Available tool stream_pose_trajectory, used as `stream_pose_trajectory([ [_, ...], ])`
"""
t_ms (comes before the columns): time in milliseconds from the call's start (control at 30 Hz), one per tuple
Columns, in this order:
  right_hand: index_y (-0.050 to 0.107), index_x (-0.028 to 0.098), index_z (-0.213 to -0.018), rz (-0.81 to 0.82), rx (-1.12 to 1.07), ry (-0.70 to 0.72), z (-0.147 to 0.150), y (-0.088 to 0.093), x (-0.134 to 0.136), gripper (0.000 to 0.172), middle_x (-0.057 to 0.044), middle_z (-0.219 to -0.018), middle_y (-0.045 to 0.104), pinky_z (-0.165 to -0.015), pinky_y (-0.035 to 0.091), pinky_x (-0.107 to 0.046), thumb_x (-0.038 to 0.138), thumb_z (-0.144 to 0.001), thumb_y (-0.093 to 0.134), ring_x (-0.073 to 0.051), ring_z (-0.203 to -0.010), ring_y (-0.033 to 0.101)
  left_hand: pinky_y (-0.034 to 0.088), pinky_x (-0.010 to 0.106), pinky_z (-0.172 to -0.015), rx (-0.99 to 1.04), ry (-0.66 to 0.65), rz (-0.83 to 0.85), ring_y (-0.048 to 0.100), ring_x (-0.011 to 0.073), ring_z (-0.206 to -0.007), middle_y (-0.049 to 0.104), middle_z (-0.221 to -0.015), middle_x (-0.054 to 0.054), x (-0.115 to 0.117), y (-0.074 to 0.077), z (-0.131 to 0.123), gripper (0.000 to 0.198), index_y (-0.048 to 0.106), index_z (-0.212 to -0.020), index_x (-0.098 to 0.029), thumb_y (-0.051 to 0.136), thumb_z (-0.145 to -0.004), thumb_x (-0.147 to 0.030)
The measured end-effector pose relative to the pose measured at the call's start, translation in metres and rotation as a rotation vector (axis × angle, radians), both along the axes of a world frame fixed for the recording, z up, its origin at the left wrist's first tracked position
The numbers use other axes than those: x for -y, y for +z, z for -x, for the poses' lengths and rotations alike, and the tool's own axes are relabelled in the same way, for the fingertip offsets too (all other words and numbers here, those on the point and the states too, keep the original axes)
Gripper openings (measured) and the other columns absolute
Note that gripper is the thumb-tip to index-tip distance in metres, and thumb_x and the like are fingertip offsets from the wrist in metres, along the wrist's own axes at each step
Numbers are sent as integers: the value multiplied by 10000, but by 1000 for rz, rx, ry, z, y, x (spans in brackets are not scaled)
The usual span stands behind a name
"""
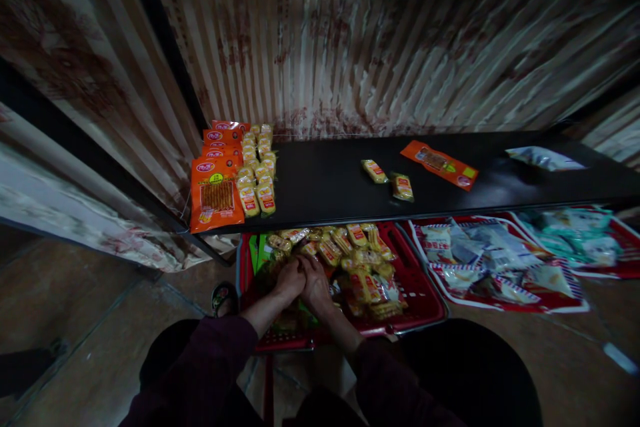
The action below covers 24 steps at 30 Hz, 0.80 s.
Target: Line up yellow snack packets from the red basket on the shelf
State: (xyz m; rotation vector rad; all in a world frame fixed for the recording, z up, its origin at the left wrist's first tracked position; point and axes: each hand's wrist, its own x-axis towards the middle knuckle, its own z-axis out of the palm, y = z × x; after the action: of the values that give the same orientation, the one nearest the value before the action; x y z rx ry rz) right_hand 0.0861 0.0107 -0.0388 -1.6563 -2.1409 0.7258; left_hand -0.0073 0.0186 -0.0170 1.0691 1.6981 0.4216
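Note:
Both my hands are down in a red shopping basket (425, 297) below the shelf, touching each other over small yellow snack packs (363, 283). My left hand (289, 280) is closed, its fingers curled downward and partly hidden. Beside it, my right hand (315, 283) is closed too, fingers bent toward the left hand. What lies in their fingers, if anything, is hidden. A green packet (259, 252) shows along the basket's left side. Above, on the shelf's left end, orange snack bags (217, 193) stand in a file next to two rows of wrapped yellow snacks (257, 177).
On the black shelf (320, 180) lie two loose yellow packs (375, 171), an orange bag (440, 165) and a silvery packet (545, 159). A second basket (500, 303) with white packets and a third with teal packets (575, 237) stand right. Dark posts (165, 33) frame the shelf.

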Motion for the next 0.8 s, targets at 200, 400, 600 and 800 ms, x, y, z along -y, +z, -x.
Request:
stream_pose_trajectory([
  [200, 531, 133, -1263, 195, 198, 39, -6, 4, 0, 471, -156, -1285, 545, -1010, 362, -343, 129, -799, 449, -240, -1166, 502, 451, 222, -786, 73, 31, 43, 616, 189, -987, 657, -1121, 122, 7, -9, -4, 226, 624, -984, -146, 496, -800, -179],
  [400, 487, 122, -1299, 264, 232, 70, -10, -1, 1, 489, -155, -1213, 602, -909, 406, -279, 98, -814, 422, -218, -1067, 580, 446, 217, -781, 37, 28, 97, 614, 186, -961, 685, -1016, 97, 7, -8, -9, 160, 631, -869, -163, 509, -769, -137],
  [600, 470, 134, -1298, 339, 267, 85, -12, 1, 0, 482, -176, -1189, 621, -841, 439, -287, 92, -821, 415, -220, -1051, 612, 452, 237, -776, 40, 73, 121, 614, 181, -906, 679, -896, 81, 8, -17, -12, 160, 615, -820, -164, 501, -736, -89],
  [800, 450, 141, -1312, 381, 356, 95, -10, 1, 0, 476, -186, -1046, 679, -769, 457, -337, 129, -838, 409, -268, -962, 655, 454, 231, -732, 80, 103, 142, 612, 165, -862, 665, -863, 73, 7, -21, -11, 169, 584, -745, -164, 453, -728, -58],
])
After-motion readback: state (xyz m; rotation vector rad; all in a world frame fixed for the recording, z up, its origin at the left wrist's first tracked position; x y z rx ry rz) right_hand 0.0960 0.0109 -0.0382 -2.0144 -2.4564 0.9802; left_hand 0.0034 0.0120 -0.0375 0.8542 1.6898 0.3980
